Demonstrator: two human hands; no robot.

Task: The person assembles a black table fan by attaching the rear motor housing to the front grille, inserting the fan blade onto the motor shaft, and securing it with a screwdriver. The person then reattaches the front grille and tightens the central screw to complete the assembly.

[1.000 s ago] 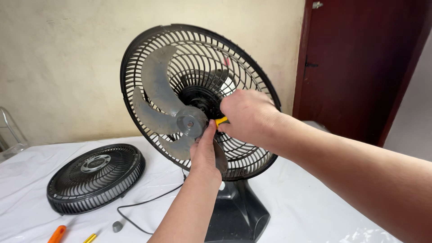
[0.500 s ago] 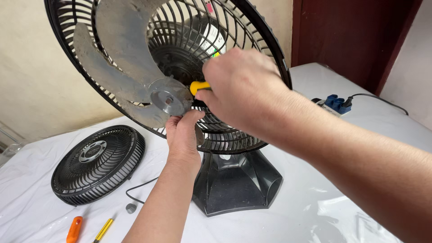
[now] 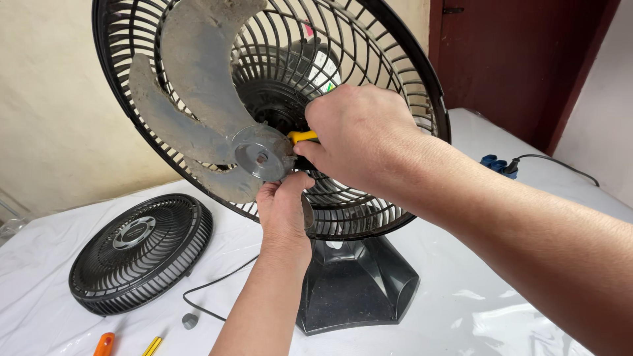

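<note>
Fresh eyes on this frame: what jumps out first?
The opened fan, its dusty grey blades exposed in the rear guard, fills the upper centre. At the hub, the right hand grips a yellow-handled tool while the left hand holds a blade from below. The removed front grille lies flat on the white-covered table at lower left.

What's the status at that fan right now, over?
Right hand gripping yellow-handled screwdriver behind the blade hub. Left hand steadying a dusty grey blade. Rear grille close around the tool.
</note>
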